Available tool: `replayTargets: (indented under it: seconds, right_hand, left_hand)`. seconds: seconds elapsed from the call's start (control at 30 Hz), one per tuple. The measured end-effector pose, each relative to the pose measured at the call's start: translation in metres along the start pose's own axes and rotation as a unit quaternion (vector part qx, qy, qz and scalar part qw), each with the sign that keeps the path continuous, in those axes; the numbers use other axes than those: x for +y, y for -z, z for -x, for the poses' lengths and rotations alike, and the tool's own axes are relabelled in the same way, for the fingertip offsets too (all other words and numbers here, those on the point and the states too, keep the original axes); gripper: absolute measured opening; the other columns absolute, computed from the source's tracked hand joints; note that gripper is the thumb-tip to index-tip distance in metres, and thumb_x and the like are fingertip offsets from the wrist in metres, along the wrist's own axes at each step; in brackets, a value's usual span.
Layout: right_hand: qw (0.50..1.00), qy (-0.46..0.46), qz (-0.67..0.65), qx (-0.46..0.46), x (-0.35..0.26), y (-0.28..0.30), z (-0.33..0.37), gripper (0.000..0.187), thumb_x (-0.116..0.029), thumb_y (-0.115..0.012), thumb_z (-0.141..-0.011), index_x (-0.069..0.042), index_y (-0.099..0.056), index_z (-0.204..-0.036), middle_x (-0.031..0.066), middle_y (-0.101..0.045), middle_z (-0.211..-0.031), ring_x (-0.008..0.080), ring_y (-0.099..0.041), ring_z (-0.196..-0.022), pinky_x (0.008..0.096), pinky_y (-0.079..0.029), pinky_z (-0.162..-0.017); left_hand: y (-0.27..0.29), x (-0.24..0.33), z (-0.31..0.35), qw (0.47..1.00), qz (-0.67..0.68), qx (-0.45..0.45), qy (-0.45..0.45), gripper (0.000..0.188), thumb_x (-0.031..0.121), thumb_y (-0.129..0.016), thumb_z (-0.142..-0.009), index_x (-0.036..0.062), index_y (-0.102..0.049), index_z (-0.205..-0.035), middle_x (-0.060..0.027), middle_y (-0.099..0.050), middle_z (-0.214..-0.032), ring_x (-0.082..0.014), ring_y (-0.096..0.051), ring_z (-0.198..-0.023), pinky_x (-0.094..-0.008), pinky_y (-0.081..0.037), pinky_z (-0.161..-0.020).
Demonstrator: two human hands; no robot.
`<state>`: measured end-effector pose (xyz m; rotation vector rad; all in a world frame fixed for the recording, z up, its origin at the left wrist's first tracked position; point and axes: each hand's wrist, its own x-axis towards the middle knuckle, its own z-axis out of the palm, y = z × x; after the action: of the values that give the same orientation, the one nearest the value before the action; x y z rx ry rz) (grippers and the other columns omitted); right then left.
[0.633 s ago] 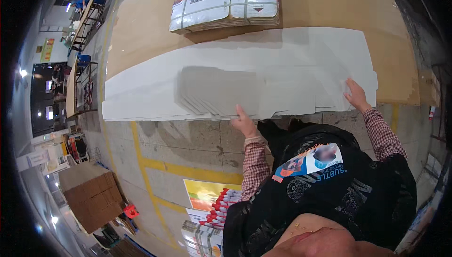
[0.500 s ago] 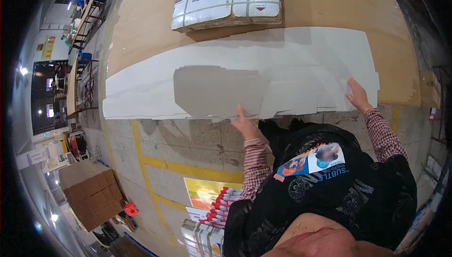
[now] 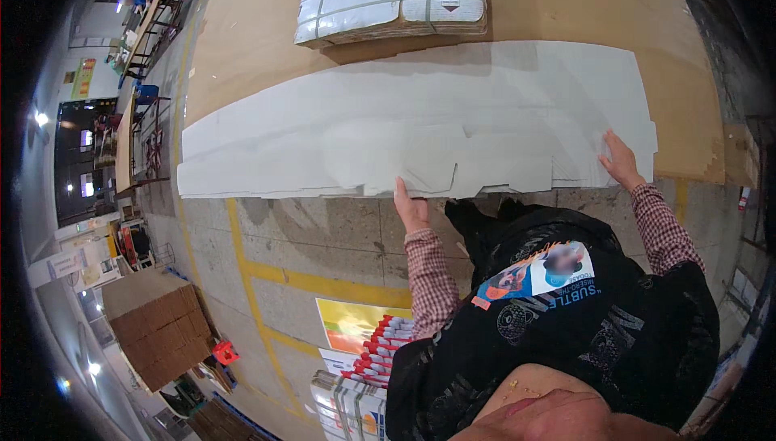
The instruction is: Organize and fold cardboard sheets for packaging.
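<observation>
Fingers (image 3: 400, 189) of our left hand (image 3: 414, 214) touch the near edge of the white sheets (image 3: 501, 109); our right hand (image 3: 623, 168) rests at their right end. Whether either clamps, we cannot tell. The sheets lie across the brown board (image 3: 250, 53). The grey patch we saw mid-sheet earlier is gone, that stretch now white. Beyond sits a strapped bundle (image 3: 364, 0).

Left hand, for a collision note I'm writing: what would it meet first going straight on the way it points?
The left hand would likely meet the white sheets first, at their near edge; whether it touches them is unclear.
</observation>
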<state>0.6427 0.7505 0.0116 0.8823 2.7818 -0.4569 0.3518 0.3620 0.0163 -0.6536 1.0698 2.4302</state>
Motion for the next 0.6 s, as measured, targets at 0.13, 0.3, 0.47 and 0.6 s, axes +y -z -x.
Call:
replayTargets:
  seconds: [0.13,0.3,0.47,0.6]
  right_hand:
    - [1.0,0.021,0.003,0.008,-0.001,-0.002,0.001,0.058,-0.018,-0.062,-0.073,-0.001,-0.038,-0.123,0.0169,-0.034,-0.133,0.0299,-0.036,-0.121,0.0363,-0.033,-0.098]
    - [1.0,0.014,0.006,0.014,0.006,-0.002,0.004,0.058,-0.018,-0.062,-0.073,-0.002,-0.038,-0.123,0.0168,-0.033,-0.134,0.0298,-0.035,-0.122,0.0361,-0.033,-0.098]
    - [0.999,0.032,-0.002,0.029,0.007,-0.005,0.001,0.056,-0.017,-0.063,-0.073,-0.002,-0.039,-0.121,0.0171,-0.034,-0.133,0.0299,-0.035,-0.121,0.036,-0.034,-0.097]
    - [1.0,-0.006,0.004,-0.012,0.0,0.001,0.002,0.057,-0.017,-0.063,-0.073,-0.002,-0.038,-0.122,0.0164,-0.032,-0.134,0.0295,-0.035,-0.121,0.0357,-0.033,-0.098]
  left_hand:
    - [0.004,-0.005,-0.004,0.958,-0.25,0.061,-0.127,0.031,0.019,-0.049,-0.088,-0.0054,-0.047,-0.108,-0.0109,-0.055,-0.102,-0.0181,-0.052,-0.088,-0.0295,-0.044,-0.075]
    - [0.004,-0.019,0.011,0.872,-0.449,0.027,-0.192,0.034,0.02,-0.052,-0.087,-0.0061,-0.045,-0.109,-0.0101,-0.053,-0.105,-0.0178,-0.052,-0.09,-0.0307,-0.044,-0.076]
    - [0.016,-0.002,-0.013,0.999,-0.05,0.001,-0.016,0.036,0.019,-0.053,-0.087,-0.0066,-0.043,-0.11,-0.0119,-0.053,-0.106,-0.0206,-0.052,-0.093,-0.0318,-0.044,-0.08]
    - [0.023,-0.012,-0.02,0.975,-0.18,0.082,-0.103,0.04,0.022,-0.054,-0.087,-0.0068,-0.043,-0.111,-0.0122,-0.051,-0.11,-0.0223,-0.051,-0.097,-0.0343,-0.043,-0.084]
